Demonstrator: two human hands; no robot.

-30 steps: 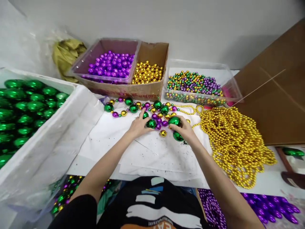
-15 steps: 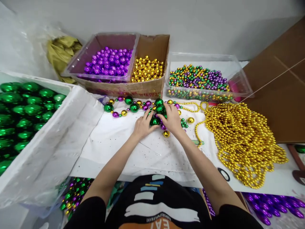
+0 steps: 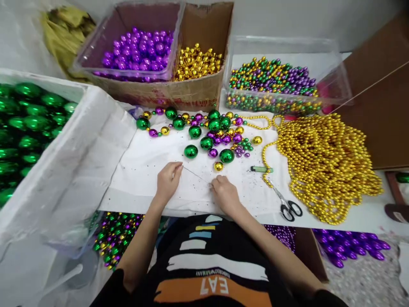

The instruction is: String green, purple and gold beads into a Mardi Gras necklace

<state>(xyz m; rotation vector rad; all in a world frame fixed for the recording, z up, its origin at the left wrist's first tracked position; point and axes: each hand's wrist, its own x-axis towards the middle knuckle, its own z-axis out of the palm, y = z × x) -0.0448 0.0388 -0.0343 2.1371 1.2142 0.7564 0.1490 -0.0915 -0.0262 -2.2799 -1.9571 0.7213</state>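
A thin, straight, needle-like wire [image 3: 196, 175] stretches between my two hands just over the white cloth. My left hand [image 3: 168, 181] pinches its left end between thumb and finger. At the right end, the fingers of my right hand [image 3: 224, 193] are closed on it. Beyond my hands lie loose large green beads [image 3: 191, 151], purple beads [image 3: 213, 153] and gold beads [image 3: 218, 166]. A strand of mixed beads [image 3: 179, 123] runs along the back of the cloth. Small green beads [image 3: 246, 144] and small purple beads [image 3: 242, 152] sit in a little cluster.
Scissors [image 3: 285, 204] and a green-handled cutter [image 3: 260, 169] lie right, beside heaped gold bead chains [image 3: 329, 170]. Behind stand a cardboard box [image 3: 166, 94] and a clear bin [image 3: 275, 96] of beads. A white foam box [image 3: 79, 132] of green beads stands left.
Both hands have left the pile of beads and come back toward my body. They have picked up the thin wire from the cloth. The view has tilted down, and the scissors show fully.
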